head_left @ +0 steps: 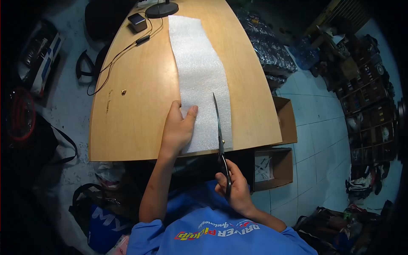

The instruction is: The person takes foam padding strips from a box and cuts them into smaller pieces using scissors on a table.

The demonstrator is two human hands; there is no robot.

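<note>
A long strip of white foam sheet lies lengthwise on the wooden table, its near end at the front edge. My left hand grips the strip's left side, thumb on top and the other fingers out of sight. In my right hand are black-handled scissors, held at the table's front edge. A long blade points away from me over the right part of the foam. Whether a second blade lies beneath the sheet, I cannot tell.
On the wooden table are a small brass-coloured piece, a black device with a cable, and a round black base. Cardboard boxes stand at the right edge. A blue bag sits on the floor at lower left.
</note>
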